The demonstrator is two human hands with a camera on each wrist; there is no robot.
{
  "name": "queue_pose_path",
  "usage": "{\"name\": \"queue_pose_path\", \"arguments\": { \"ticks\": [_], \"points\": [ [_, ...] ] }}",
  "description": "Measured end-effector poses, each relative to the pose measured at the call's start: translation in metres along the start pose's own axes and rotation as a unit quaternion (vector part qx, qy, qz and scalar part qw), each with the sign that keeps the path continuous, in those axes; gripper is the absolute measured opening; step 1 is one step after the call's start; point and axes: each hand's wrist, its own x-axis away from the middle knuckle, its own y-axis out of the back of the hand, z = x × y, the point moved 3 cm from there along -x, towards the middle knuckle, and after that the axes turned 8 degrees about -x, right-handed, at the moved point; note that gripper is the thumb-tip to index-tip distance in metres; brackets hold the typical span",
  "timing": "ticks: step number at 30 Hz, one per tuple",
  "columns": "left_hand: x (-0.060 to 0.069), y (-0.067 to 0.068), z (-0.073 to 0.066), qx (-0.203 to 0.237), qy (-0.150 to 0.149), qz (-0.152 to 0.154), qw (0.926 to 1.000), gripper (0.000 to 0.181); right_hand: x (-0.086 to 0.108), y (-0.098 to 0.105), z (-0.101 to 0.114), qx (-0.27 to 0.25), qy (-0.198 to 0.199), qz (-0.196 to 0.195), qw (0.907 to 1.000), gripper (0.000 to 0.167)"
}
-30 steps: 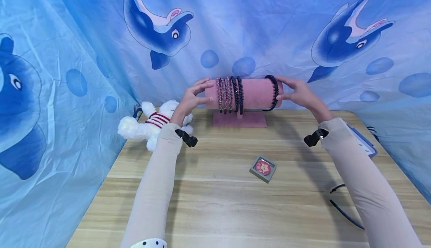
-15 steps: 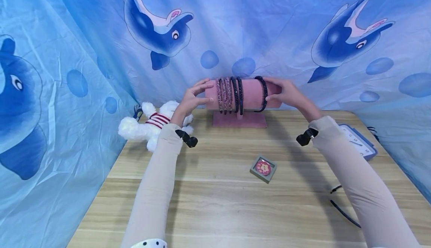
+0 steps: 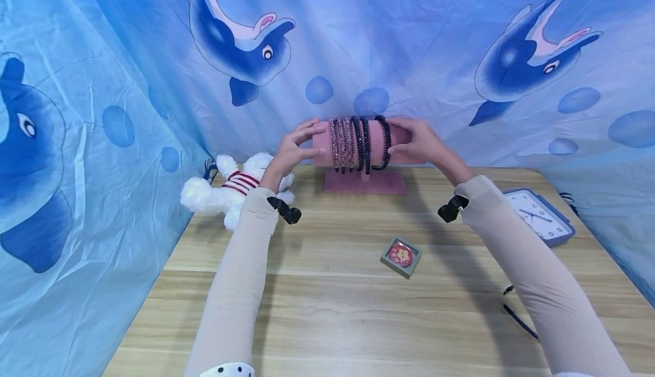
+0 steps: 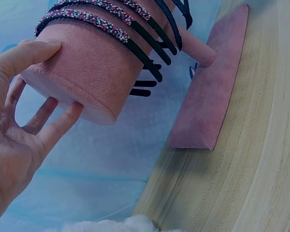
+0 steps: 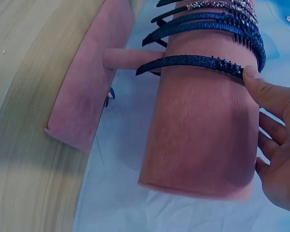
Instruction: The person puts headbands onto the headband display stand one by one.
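Note:
A pink padded headband stand (image 5: 198, 135) stands at the back of the table, its roller lying crosswise above a flat base (image 3: 364, 182). My left hand (image 3: 291, 149) grips the roller's left end, thumb on the near side and fingers spread around the rim. Several headbands sit on it: glittery pink ones (image 3: 343, 144) at left, then dark blue ones (image 3: 360, 143) at the middle. One more dark blue headband (image 5: 193, 61) sits just right of these, a small gap between. My right hand (image 3: 417, 141) holds this headband, thumb on its edge; the fingers are partly hidden behind the roller.
A white plush toy (image 3: 204, 195) in a striped top lies at left. A small grey frame with a pink badge (image 3: 401, 256) lies mid-table. At right are a blue-rimmed clock (image 3: 539, 215) and a thin black band (image 3: 521, 321), partly hidden by my right sleeve.
My right hand has slid the dark blue headband leftward along the roller, from near its right end to close beside the other dark headbands. My left hand has stayed in place.

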Motion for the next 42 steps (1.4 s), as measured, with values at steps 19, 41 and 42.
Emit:
{"name": "queue_pose_path", "arguments": {
  "ticks": [19, 41, 42],
  "points": [
    [0.0, -0.003, 0.0, 0.005, 0.009, 0.014, 0.9999, 0.06, -0.004, -0.016, 0.007, -0.019, -0.008, -0.005, 0.9998, 0.073],
    [0.012, 0.0, -0.025, 0.008, 0.016, 0.019, 0.9997, 0.059, 0.01, -0.006, 0.017, 0.024, 0.064, 0.053, 0.9963, 0.08],
    [0.012, 0.001, -0.025, 0.007, 0.017, 0.02, 0.9996, 0.059, 0.015, -0.004, 0.019, 0.032, 0.06, 0.065, 0.9956, 0.079]
  ]
}}
